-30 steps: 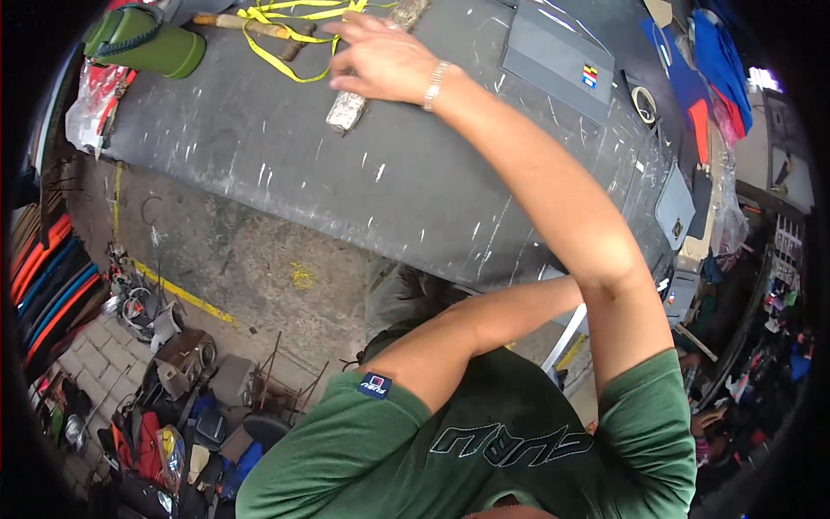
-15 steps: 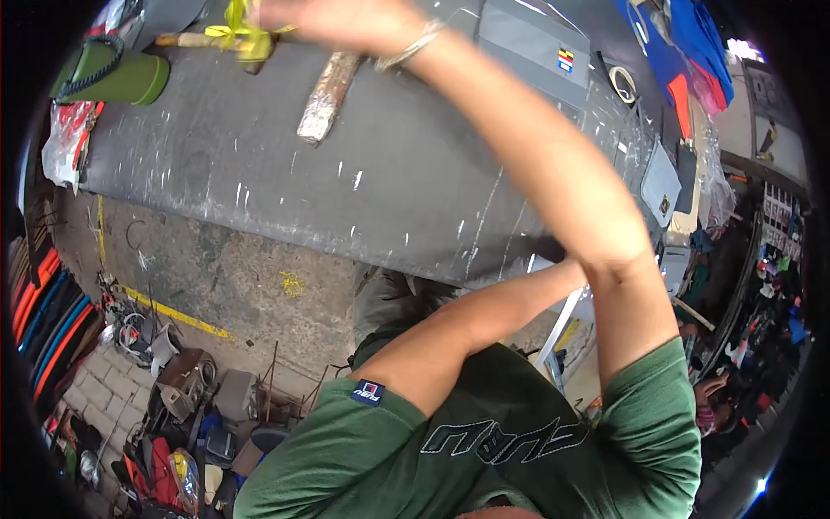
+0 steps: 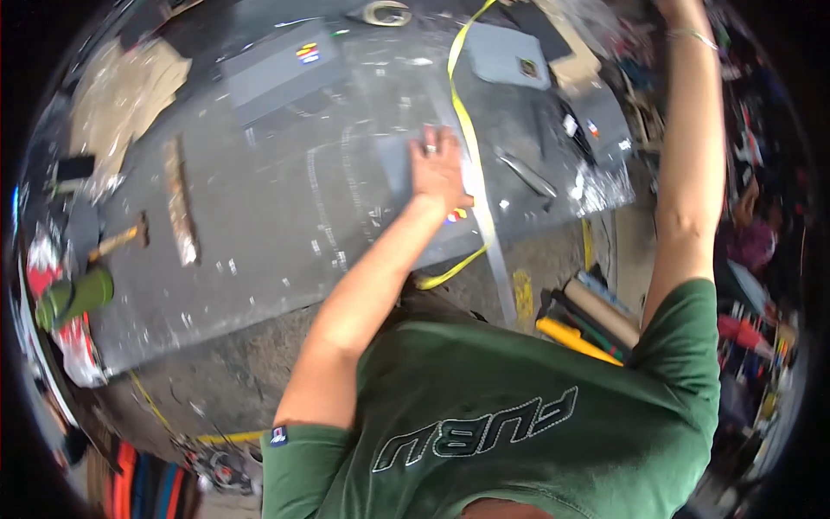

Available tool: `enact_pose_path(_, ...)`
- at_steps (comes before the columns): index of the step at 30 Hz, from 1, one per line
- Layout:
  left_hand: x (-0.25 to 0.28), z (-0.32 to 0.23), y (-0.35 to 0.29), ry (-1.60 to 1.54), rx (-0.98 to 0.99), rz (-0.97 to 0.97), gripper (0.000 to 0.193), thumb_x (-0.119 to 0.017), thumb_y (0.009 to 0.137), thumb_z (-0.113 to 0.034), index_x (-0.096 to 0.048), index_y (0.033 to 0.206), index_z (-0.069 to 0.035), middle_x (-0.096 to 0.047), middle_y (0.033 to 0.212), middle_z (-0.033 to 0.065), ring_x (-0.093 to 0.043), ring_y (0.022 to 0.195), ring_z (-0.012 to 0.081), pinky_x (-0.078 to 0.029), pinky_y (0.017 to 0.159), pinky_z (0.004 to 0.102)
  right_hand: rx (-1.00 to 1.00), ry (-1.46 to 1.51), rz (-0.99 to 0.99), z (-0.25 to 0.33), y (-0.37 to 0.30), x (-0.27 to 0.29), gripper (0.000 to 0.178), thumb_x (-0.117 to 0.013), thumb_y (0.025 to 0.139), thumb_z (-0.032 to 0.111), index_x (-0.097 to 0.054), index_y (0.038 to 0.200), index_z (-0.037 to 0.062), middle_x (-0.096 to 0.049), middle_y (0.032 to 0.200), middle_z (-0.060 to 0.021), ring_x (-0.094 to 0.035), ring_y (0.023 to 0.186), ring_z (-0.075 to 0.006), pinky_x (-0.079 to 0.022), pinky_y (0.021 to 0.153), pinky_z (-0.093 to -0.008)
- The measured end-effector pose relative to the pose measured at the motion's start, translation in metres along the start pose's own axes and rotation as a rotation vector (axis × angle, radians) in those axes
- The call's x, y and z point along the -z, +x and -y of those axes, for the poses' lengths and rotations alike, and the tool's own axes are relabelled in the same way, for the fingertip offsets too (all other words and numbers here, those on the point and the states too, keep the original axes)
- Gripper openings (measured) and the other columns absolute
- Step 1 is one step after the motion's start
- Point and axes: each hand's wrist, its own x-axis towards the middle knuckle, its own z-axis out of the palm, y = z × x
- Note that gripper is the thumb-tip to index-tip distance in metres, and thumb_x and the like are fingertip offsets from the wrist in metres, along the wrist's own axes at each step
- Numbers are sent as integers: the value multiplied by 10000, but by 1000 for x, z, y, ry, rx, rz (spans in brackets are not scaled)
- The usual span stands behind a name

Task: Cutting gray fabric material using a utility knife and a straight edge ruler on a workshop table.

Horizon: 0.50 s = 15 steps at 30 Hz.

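My left hand lies flat with its fingers apart on a grey panel, beside a long straight ruler-like strip. A yellow tape, which looks like a soft measuring tape, runs along the strip and past that hand. Its near end curls toward the table's front edge. My right arm is stretched out to the upper right; my right hand is mostly cut off by the picture's top edge, with its fingers hidden. Right of the tape lies a dark, slim hand tool, blurred.
On the dark worktable lie a larger grey panel, a worn bar, a hammer and a green cylinder. A grey-blue piece is at the back right. Rolls stand beyond the near right edge.
My view has swung right. My right hand has gone from beside the hammer to the far upper right, and the yellow tape now stretches across the table. My left hand now shows on the panel.
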Motion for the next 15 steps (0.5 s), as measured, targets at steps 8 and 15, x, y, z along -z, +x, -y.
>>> enact_pose_path(8,13,-45,18,83,-145,-87,1361,-704,630,-864,-297,1580,22,-306,1647,155,-242,1536,376,-298,1174,572,-380,-120,515,-401,-58,79,308,-699,891,351,-755,1031,82,-682,830,-43,-589,663,-164,-499,622,-352)
enact_pose_path(15,3,-6,12,93,-57,-127,1342,-710,622,-866,-342,1549,32,-340,1624,173,-279,1516,399,-316,1159,592,-178,-14,775,-369,-123,-17,196,-659,865,153,-737,969,5,-697,783,-47,-654,694,-148,-533,635,-307)
